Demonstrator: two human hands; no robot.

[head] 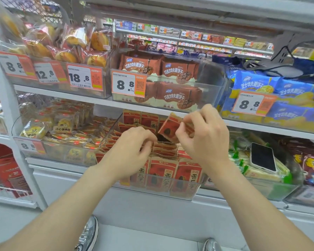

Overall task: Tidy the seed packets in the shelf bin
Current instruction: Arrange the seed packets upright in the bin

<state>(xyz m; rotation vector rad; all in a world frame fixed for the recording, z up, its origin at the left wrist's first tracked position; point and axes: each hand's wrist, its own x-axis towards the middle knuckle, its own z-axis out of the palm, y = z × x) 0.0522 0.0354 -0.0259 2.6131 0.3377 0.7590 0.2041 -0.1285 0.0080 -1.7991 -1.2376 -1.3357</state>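
The head camera looks down at both hands. The right hand is up above the clear bin. Its thumb and fingers are bent and pinch 1 tilted packet by its top right part. The tilted packet hangs to the left of those fingers. It leans, and its low end is just over a dark gap in the rows.

The left hand is lower and to the left. Its fingers curl down onto the tops of the seed packets in the bin. They touch the tops, but I cannot tell if they grip one. The gap sits between the 2 hands, just right of the left fingertips.

More red and brown seed packets stand up in rows near both wrists, and more stand behind the fingers at the back of the bin.

A phone lies on green packs, well to the right of the right hand. 2 shoes show on the floor below the arms.
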